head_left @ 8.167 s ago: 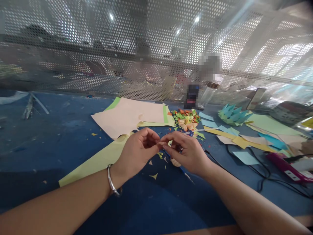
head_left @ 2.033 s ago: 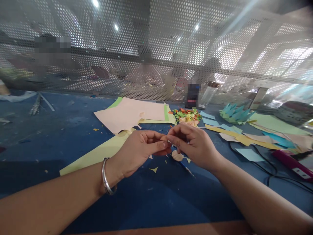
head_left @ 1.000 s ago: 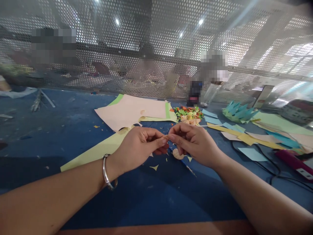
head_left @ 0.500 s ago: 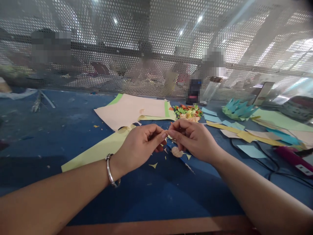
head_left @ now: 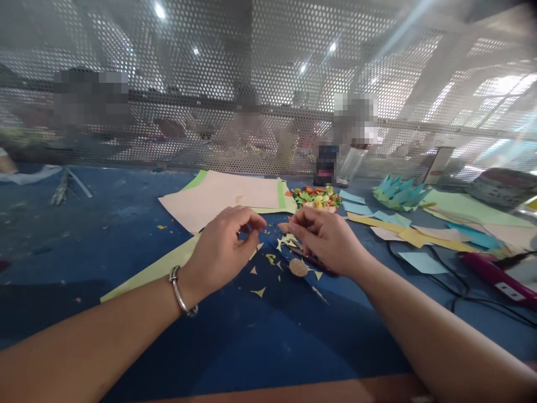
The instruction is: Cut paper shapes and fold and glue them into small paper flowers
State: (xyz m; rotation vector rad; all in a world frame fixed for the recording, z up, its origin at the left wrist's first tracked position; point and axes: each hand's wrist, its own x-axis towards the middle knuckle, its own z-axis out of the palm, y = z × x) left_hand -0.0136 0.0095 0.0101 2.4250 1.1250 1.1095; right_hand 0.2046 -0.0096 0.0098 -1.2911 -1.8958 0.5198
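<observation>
Between the thumb and forefinger of my right hand (head_left: 325, 238) is a small peach paper piece (head_left: 284, 228). My left hand (head_left: 224, 243), with a silver bangle at its wrist, hovers just to the left, its thumb and curled fingers apart and nothing visible in them. Yellow and peach paper scraps (head_left: 259, 292) lie on the blue table below. A round peach paper disc (head_left: 298, 267) rests under my right hand, beside a thin pen-like tool (head_left: 319, 295). Large peach paper sheets (head_left: 226, 190) lie beyond my left hand.
Behind my right hand is a pile of cut paper bits (head_left: 316, 197). To the right are paper strips (head_left: 403, 229), a folded blue paper piece (head_left: 398, 190), a magenta power strip (head_left: 495, 277) and black cables (head_left: 457, 282). A perforated metal screen (head_left: 268, 134) bounds the far edge.
My hands were touching at the fingertips; now they are apart. My left hand has drawn left and opened, while the small paper piece stays in my right fingers. The view has shifted slightly.
</observation>
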